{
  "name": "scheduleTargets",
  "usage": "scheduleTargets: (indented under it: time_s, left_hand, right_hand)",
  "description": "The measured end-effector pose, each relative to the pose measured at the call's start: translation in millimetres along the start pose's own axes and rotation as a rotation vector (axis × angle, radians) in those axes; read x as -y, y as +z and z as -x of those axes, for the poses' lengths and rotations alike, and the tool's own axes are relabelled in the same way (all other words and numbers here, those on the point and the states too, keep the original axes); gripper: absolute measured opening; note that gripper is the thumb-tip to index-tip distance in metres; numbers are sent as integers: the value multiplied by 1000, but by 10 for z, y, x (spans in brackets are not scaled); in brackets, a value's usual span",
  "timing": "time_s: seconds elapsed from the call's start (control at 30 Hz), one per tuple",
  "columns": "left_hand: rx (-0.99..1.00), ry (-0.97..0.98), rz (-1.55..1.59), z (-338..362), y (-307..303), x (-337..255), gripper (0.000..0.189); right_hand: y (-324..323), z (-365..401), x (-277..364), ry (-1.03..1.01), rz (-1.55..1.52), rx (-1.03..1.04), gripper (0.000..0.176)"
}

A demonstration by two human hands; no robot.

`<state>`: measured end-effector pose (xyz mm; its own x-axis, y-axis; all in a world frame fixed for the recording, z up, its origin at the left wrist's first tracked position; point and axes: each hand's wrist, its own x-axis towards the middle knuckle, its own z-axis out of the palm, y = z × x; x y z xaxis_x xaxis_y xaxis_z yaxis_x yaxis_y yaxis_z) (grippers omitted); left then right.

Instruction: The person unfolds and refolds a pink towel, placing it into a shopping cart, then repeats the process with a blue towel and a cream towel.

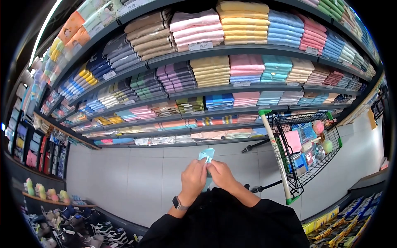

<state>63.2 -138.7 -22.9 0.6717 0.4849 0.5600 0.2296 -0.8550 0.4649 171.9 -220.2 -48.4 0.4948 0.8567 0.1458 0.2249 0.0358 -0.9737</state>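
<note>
In front of my chest, both hands are closed on a light blue cloth [206,153], thin and folded or bunched. Its upper end sticks up above my fingers, and a lower part hangs below, between my wrists. My left hand [192,177], with a dark watch [178,202] on the wrist, pinches it from the left. From the right, my right hand [221,174] grips it with thumb and fingers close to those of the left. The fingers cover the cloth's middle.
Long shelves of folded towels [209,74] curve across the front. A shopping cart [306,149] holding several goods stands at my right, its white handle [275,153] towards me. Slippers [99,231] fill a rack behind left; packaged goods [347,225] sit behind right.
</note>
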Motion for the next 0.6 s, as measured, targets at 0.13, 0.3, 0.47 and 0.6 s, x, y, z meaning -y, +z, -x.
scheduleTargets:
  time_s: [0.13, 0.3, 0.47, 0.6]
  left_hand:
    - [54, -3, 51, 0, 29, -133, 32]
    - [132, -133, 461, 116, 156, -187, 45]
    - [331, -533, 962, 143, -60, 71, 29]
    - [77, -487, 857, 23, -65, 348, 22]
  right_hand:
    - [-47, -12, -142, 60, -101, 23, 28]
    - [-67, -37, -121, 112, -317, -34, 32]
    - [-155, -18, -203, 38, -215, -52, 25]
    - [-307, -50, -118, -20, -198, -21, 21]
